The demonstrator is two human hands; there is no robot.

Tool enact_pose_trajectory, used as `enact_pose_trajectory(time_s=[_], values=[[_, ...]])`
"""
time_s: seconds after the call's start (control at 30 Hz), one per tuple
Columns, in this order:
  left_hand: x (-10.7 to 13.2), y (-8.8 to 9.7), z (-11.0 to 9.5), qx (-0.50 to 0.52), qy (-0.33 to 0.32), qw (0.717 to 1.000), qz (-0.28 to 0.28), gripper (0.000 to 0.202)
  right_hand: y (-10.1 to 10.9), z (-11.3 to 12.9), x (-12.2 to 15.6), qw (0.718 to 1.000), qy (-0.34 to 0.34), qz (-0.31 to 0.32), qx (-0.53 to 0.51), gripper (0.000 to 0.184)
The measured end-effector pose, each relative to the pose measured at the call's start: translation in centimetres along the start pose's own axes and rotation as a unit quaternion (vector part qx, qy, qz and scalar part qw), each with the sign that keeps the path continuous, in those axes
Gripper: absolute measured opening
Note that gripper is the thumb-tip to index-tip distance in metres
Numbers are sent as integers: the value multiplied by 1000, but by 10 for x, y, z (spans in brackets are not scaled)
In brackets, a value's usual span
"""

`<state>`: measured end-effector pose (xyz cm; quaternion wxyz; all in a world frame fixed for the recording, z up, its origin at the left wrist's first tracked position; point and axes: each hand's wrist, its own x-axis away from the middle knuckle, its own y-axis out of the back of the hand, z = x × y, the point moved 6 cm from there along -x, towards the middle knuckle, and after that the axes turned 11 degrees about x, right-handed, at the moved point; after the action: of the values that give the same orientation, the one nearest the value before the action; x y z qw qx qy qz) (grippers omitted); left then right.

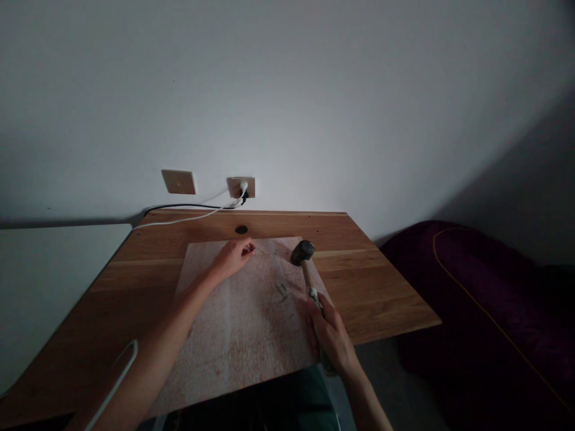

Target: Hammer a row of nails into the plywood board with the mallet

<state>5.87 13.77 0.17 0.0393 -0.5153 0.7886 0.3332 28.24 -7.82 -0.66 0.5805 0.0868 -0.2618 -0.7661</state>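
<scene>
Wooden-handled hammer (308,274) clenched in our right hand (330,335); left hand (232,258) pinched a thin nail (260,250); a stray swing endangered that hand.

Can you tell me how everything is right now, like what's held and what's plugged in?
Left hand, pinching a small nail.
Right hand, gripping the hammer.
Hammer, held by its handle, head up.
Loose nails, lying on the board.
White plug, pushed into the wall socket.

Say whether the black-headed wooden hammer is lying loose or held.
Held: the right hand wraps closed around the pale wooden handle of the black-headed wooden hammer.
</scene>
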Motion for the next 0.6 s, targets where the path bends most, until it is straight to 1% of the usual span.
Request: enact_pose_trajectory(time_s=[0.07, 0.2, 0.37, 0.47, 0.6], values=[[0, 0, 0, -2, 2, 1000, 2, 8, -2, -1, 0, 1000, -11, 10, -14, 51], [0, 0, 0, -2, 2, 1000, 3, 8, -4, -2, 1, 1000, -9, 13, -21, 47], [0, 2, -1, -7, -2, 1000, -6, 7, -4, -2, 1, 1000, -8, 17, -23, 50], [0, 3, -4, -7, -10, 1000, -16, 7, -1, -1, 0, 1000, -3, 6, -14, 52], [0, 1, -5, 4, -12, 1000, -10, 7, 0, -1, 1, 1000, -4, 6, -1, 53]])
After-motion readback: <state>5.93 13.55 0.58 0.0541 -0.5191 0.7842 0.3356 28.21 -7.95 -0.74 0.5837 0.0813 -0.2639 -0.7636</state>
